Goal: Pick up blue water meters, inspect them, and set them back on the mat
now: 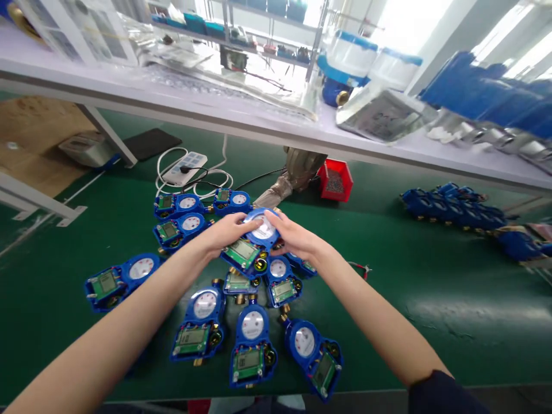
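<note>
Stretching across most of the view, the green surface [431, 299] carries everything at hand, with a pale shelf [241, 121] running above its far edge. On that shelf stand blue-capped clear containers [357, 57], a clear flat box [379, 115] and, to the right, a blurred row of blue housings [487, 92]. Further right on the surface lies a heap of dark blue parts [452, 207], well apart from the hands.

Near the middle, a cluster of blue meters [252, 342] lies spread out, each with a round white dial and a green circuit board showing; some touch or overlap one another, and one blue meter on the left [123, 279] lies a little apart from the rest. At the far side of the cluster, one is raised: the held meter [252, 244], tilted with its dial away from the camera and its board toward it, just above the others.

The left hand [226, 233] curls its fingers over the left of the dial rim, and the right hand [293, 236] does the same from the right, so both clasp the dial end between them.

Behind sit a white power strip [185, 168] with looped cables, a small red bin [336, 179] and a silvery wrapped object [293, 172].
</note>
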Motion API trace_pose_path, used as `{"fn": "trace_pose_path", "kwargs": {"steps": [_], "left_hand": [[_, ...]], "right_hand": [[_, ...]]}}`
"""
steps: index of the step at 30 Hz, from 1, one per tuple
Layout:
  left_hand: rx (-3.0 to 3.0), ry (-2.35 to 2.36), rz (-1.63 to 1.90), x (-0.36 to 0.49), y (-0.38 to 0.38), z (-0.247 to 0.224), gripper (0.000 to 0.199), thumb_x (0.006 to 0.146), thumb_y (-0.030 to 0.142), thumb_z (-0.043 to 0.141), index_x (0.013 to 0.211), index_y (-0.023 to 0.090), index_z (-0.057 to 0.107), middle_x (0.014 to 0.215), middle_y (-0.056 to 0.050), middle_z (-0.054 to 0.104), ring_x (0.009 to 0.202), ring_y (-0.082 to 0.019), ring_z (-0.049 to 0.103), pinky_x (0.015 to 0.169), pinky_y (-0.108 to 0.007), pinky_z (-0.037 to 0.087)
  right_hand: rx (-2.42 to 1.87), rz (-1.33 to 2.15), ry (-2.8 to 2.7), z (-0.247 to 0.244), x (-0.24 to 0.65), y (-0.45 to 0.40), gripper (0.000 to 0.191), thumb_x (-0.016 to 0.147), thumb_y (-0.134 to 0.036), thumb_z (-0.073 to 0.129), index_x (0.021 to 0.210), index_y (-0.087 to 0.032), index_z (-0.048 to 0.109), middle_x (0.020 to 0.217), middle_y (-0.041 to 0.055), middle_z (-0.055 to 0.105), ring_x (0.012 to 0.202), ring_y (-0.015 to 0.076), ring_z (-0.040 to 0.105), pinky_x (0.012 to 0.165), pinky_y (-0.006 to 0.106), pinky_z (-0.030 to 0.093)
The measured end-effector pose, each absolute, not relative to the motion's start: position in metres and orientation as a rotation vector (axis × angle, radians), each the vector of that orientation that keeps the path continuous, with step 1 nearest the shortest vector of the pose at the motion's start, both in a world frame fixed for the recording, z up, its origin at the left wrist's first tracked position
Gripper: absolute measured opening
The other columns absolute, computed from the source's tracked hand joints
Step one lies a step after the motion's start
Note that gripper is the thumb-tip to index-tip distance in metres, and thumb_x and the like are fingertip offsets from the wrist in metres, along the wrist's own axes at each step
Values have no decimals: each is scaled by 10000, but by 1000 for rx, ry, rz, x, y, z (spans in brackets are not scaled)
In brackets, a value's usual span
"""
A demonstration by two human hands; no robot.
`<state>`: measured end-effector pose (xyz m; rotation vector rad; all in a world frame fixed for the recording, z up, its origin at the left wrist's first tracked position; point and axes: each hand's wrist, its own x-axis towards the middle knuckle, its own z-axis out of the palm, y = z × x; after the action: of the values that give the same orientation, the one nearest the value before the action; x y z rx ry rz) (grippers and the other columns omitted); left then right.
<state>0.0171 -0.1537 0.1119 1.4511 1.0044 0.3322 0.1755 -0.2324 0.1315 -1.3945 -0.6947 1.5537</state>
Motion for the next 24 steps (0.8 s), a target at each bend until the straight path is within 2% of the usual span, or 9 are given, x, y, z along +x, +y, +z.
{"fn": "trace_pose_path", "kwargs": {"steps": [2,5,9,13,15,18,22,24], "left_hand": [[1573,895,247,65,-191,118,572,664,610,620,1000,148,643,915,-49,721,844,-234,651,639,-269,491],[1731,764,65,145,-249,101,614,645,651,602,990,144,649,959,-78,716,874,-247,639,635,-269,474],[1957,452,-327,248,-327,46,742,623,735,543,1071,152,637,1038,-89,699,892,-239,631,631,-266,457],[2065,124,-645,329,-399,-10,745,611,733,553,1049,141,662,1007,-98,705,834,-226,631,614,-264,444],[2080,17,-755,359,-428,-31,712,552,709,625,979,143,694,952,-98,718,797,-228,627,617,-270,445],[2057,-135,-950,392,-458,-48,610,440,629,742,845,175,730,820,-61,733,713,-211,622,610,-268,457],[1955,-252,-1227,421,-478,-50,500,298,474,842,711,208,747,690,-20,730,620,-202,630,562,-267,481],[1937,-260,-1317,429,-484,-45,458,255,429,855,644,214,744,617,-12,717,569,-205,628,532,-278,488]], "right_hand": [[-1429,1523,-674,143,215,-292,685,769,-556,589,1348,-297,331,1081,57,636,834,203,607,782,540,490],[-1448,1429,-467,128,270,-386,605,798,-622,493,1286,-274,410,1113,77,634,826,199,620,785,504,495],[-1431,1231,-39,65,319,-502,589,796,-657,454,1229,-258,457,1052,97,664,764,211,652,760,473,505],[-1356,943,390,-11,336,-587,593,767,-675,470,1184,-254,465,945,63,678,680,212,660,732,456,528],[-1306,840,528,-43,335,-614,580,766,-671,467,1178,-263,458,895,44,678,647,203,653,709,445,540],[-1188,704,655,-75,322,-634,557,776,-650,463,1204,-302,397,956,28,670,700,202,662,715,442,549],[-1019,570,679,-91,297,-629,532,791,-634,452,1210,-324,345,1162,32,602,866,191,668,801,400,541],[-1002,600,693,-92,288,-621,522,810,-639,394,1212,-310,341,1172,47,597,874,184,670,800,383,540]]}}
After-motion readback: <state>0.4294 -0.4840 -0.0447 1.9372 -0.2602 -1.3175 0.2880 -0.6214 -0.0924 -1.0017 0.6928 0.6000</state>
